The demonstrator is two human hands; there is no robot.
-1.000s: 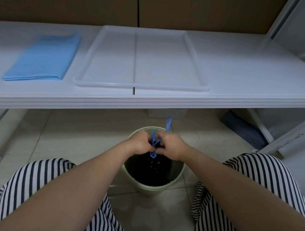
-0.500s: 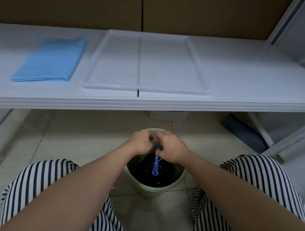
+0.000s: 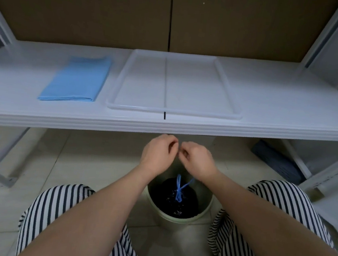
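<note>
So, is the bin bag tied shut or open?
Tied shut: the blue drawstring is knotted atop the gathered black bag inside the bin.

You have one view: your head camera looks forward and down, close over the bin (image 3: 176,220) at your feet, with the shelf (image 3: 268,108) farther ahead.

no readable text, label or number shows anywhere.
</note>
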